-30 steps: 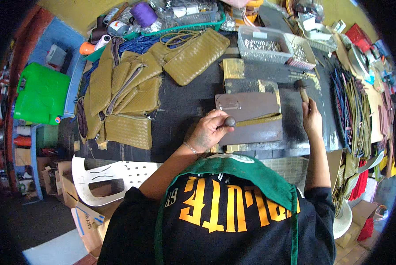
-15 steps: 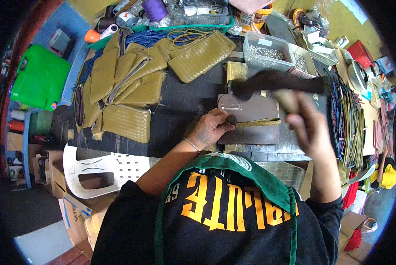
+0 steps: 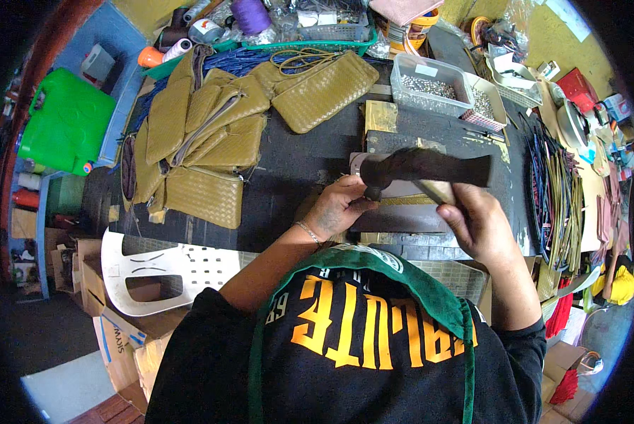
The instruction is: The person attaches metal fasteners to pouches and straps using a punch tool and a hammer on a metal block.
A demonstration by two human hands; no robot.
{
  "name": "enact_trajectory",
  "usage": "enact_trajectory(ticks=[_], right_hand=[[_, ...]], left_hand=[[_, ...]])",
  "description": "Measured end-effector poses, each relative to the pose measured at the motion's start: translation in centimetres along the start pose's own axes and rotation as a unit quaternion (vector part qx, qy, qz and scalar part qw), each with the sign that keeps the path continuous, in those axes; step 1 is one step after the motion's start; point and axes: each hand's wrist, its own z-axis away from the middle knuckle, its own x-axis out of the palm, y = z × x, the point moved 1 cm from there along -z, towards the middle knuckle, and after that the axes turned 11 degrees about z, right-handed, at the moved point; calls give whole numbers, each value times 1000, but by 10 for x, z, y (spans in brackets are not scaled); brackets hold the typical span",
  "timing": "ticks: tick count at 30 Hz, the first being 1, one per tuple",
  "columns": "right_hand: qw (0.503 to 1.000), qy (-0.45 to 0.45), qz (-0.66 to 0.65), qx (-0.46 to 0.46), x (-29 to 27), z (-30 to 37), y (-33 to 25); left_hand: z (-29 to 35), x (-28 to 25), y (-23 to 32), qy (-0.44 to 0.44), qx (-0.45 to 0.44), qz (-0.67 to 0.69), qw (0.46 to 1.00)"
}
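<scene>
My right hand (image 3: 481, 220) is closed round the light wooden handle of a hammer (image 3: 430, 168) with a long dark head. One end of the head is over the top of a short dark punch (image 3: 373, 192); whether they touch I cannot tell. The fingers of my left hand (image 3: 338, 209) pinch that punch, whose lower end is hidden. Beneath the hammer, an olive woven strap (image 3: 410, 201) lies across a smooth brown-grey board (image 3: 402, 222), partly covered by the hammer head.
Olive woven pouches (image 3: 204, 134) are piled on the dark table to the left. At the back stand a clear bin of metal fittings (image 3: 430, 83) and a green tray of supplies (image 3: 363, 46). Bundled cords (image 3: 561, 194) lie right. A white chair (image 3: 168, 272) is at the near left.
The hammer has come down and left, its head now over the punch. My right hand has lowered with it. My left hand has stayed in place.
</scene>
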Motion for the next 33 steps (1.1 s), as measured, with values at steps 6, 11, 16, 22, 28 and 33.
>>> enact_trajectory(ticks=[6,11,16,22,28,33], right_hand=[[999,20,37,-24,-7,-2,5],[991,104,-50,-60,-20,8,7],[991,-57,117,-9,-5,0,8],[945,214,192,152,-14,22,95],[853,56,411,317,54,96,208],[840,23,388,379,77,96,205]], left_hand=[[6,1,-16,8,2,-7,1000],[5,2,-10,2,-10,25,1000],[8,4,-13,22,33,-10,999],[12,-1,-28,151,-148,401,892],[7,-14,-41,143,-144,285,937],[11,-29,-19,-41,-199,-30,979]])
